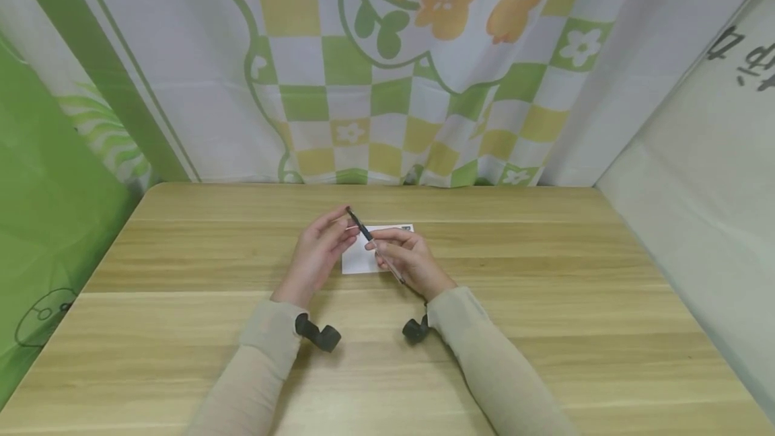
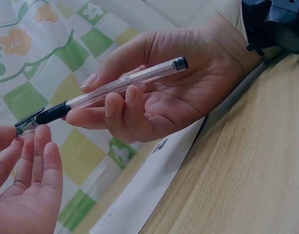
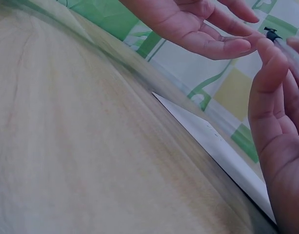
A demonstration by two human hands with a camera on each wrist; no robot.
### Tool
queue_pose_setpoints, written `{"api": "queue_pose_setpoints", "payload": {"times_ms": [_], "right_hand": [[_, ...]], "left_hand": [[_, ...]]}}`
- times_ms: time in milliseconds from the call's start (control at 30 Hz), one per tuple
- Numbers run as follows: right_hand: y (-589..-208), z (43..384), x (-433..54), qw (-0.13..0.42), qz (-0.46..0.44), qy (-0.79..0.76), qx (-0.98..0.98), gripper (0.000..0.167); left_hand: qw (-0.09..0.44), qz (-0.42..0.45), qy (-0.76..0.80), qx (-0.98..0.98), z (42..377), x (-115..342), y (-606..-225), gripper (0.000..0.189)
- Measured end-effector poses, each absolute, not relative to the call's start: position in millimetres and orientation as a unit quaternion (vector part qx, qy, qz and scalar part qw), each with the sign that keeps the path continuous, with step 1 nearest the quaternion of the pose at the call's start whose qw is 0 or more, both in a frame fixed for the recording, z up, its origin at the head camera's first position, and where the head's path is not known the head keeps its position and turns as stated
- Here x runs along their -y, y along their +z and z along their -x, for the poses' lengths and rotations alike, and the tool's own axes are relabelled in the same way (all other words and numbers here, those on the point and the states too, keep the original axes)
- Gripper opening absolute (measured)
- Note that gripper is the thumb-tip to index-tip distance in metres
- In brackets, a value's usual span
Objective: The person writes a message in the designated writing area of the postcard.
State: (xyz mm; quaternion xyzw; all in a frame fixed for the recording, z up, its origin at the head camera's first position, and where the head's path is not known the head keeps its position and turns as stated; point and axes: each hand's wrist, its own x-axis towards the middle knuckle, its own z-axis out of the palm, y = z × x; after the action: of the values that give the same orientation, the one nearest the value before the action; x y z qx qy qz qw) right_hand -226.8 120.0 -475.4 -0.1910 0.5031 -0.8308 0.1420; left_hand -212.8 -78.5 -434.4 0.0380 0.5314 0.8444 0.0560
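In the left wrist view, a gel pen (image 2: 125,84) has a clear barrel, a black grip section and a black clip at its far end. My right hand (image 1: 408,258) holds the barrel between thumb and curled fingers, its plugged rear end near the palm. At the clip end, my left hand (image 1: 317,258) pinches the pen's tip between its fingertips; the other fingers are loosely bent. Beneath both hands a white sheet of paper (image 1: 358,262) lies on the table, partly covered, with a small dark print at its upper right corner.
The wooden table (image 1: 545,268) spreads around the hands. A checked, flowered curtain (image 1: 399,99) hangs behind its back edge. Green fabric (image 1: 54,173) stands on the left and a pale sheet with dark lettering (image 1: 714,153) on the right. Black wrist cameras (image 1: 321,334) sit at both cuffs.
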Motion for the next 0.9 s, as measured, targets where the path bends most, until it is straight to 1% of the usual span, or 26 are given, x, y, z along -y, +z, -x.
{"api": "queue_pose_setpoints", "payload": {"times_ms": [200,333,467,667,767,900], "right_hand": [[-473.9,228.0,-120.7,0.114,0.186,-0.838,-0.500,0.030],[-471.6,228.2,-121.6,0.103,0.162,-0.834,-0.517,0.027],[-466.6,229.4,-123.7,0.091,0.110,-0.801,-0.581,0.021],[-456.8,234.2,-131.2,0.068,0.013,-0.752,-0.656,0.029],[-455.8,238.8,-136.9,0.050,-0.012,-0.729,-0.682,0.028],[-453.9,243.5,-146.9,0.024,-0.022,-0.685,-0.728,0.027]], "left_hand": [[0.067,-0.051,0.838,-0.539,211.0,78.6,-432.0,0.040],[0.074,-0.048,0.826,-0.557,210.5,79.0,-432.2,0.037],[0.079,-0.033,0.813,-0.576,211.3,80.4,-434.6,0.037],[0.082,-0.009,0.793,-0.603,214.1,86.3,-440.6,0.039],[0.082,-0.006,0.783,-0.616,215.1,88.7,-441.8,0.038],[0.084,0.000,0.772,-0.630,216.5,91.8,-442.4,0.038]]}}
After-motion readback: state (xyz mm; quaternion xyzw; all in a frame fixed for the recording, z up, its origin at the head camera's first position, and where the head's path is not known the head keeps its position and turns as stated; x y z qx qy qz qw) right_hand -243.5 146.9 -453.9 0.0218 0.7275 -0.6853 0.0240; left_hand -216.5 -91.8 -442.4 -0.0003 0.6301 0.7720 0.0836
